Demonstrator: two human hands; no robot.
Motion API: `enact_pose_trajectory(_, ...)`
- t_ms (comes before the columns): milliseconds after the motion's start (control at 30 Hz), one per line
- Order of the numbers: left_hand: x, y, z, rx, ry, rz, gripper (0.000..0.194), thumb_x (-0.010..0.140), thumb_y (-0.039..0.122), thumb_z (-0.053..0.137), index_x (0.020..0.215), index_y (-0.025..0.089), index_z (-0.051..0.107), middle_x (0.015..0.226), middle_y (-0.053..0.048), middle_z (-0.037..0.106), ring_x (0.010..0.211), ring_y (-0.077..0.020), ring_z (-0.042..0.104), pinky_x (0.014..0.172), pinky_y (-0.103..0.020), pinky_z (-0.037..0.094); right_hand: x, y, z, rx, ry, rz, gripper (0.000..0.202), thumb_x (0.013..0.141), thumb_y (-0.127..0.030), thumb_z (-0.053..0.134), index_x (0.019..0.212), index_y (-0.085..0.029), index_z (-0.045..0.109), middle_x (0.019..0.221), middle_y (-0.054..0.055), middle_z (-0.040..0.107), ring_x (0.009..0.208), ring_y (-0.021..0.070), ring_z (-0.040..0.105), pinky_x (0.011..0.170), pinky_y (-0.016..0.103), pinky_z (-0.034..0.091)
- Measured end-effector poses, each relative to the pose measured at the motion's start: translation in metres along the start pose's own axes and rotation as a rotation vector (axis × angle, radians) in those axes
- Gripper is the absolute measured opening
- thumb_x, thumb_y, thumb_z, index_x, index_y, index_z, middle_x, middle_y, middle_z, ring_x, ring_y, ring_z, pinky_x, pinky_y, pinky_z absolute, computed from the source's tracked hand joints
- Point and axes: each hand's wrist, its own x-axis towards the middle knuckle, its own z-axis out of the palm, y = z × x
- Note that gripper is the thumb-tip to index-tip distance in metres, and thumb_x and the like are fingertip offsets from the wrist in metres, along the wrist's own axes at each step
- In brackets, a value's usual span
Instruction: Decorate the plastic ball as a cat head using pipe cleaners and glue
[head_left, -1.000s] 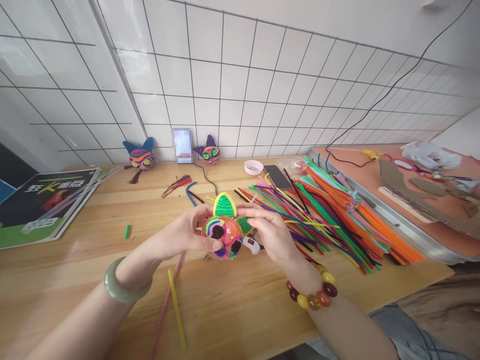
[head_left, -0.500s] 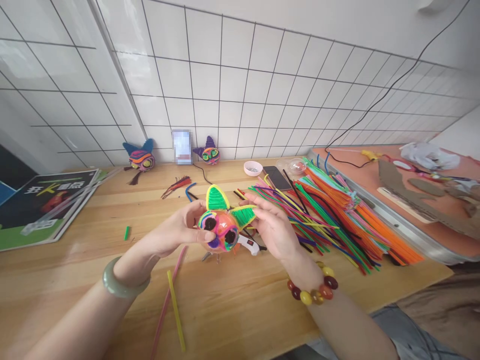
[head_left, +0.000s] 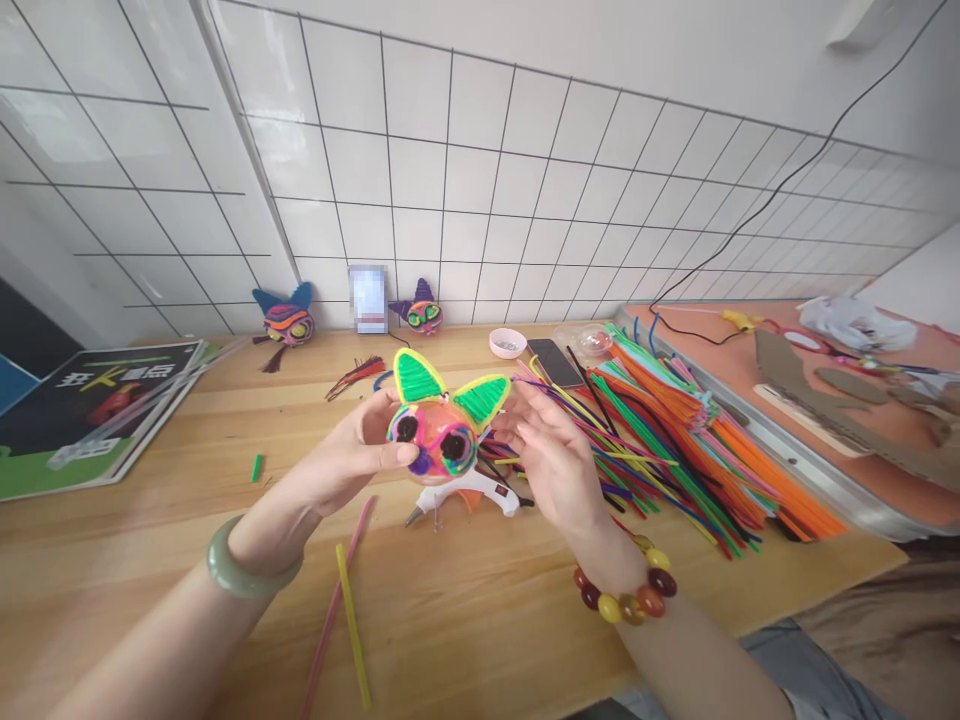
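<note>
A round, colourful animal head with dark eyes and two green, yellow-edged ears is held up above the table. My left hand grips its left side, thumb on the front near the purple nose. To the right of the right ear is my right hand, its fingers apart and curved, the fingertips close to the ear's tip. Just below the head, a white glue gun lies on the table, partly hidden behind it.
Pipe cleaners lie heaped at the right, beside a phone and a pink bowl. Two finished-looking heads and a lit screen stand by the wall. A yellow strip lies in front.
The animal head has moved up a little and tilted, showing more of the glue gun. My right hand has come off the right ear and its fingers have spread.
</note>
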Motion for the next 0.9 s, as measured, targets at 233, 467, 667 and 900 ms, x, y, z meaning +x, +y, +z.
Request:
enact_pose_trajectory(233,0.003,0.004,-0.01,-0.133,0.204,0.141,0.043,0.07,0.032,0.08,0.11,0.024,0.064,0.115,-0.006,0.068,0.1,-0.0242,0.065,0.08,-0.034,0.058,0.003,-0.002,0.001,0.107,0.048,0.138,0.025,0.07,-0.025,0.078,0.095,-0.025,0.074,0.096,0.0,0.067,0.084,0.013,0.063,0.075,0.027,0.05)
enact_pose_trajectory(467,0.003,0.005,-0.012,-0.167,0.292,0.196,0.031,0.074,0.027,0.077,0.102,0.024,0.064,0.112,-0.004,0.068,0.101,-0.0234,0.064,0.083,-0.041,0.058,-0.002,0.008,0.006,0.021,-0.034,0.13,0.02,0.061,-0.021,0.086,0.068,-0.021,0.068,0.073,-0.003,0.062,0.066,0.0102,0.056,0.063,0.026,0.046)
enact_pose_trajectory(667,0.006,0.003,-0.01,-0.1,0.347,0.251,0.036,0.071,0.025,0.08,0.103,0.024,0.063,0.111,-0.004,0.068,0.1,-0.0214,0.064,0.08,-0.035,0.057,-0.005,0.012,0.005,-0.011,-0.061,0.122,0.022,0.056,-0.023,0.09,0.062,-0.021,0.069,0.062,-0.004,0.06,0.056,0.01,0.055,0.054,0.024,0.045)
enact_pose_trajectory(900,0.008,0.001,-0.012,0.001,0.397,0.298,0.042,0.068,0.029,0.084,0.103,0.024,0.061,0.107,-0.003,0.07,0.099,-0.0214,0.065,0.085,-0.033,0.053,-0.005,0.013,0.004,-0.069,-0.097,0.134,0.021,0.058,-0.032,0.089,0.06,-0.021,0.072,0.059,-0.001,0.064,0.058,0.0129,0.06,0.056,0.026,0.048)
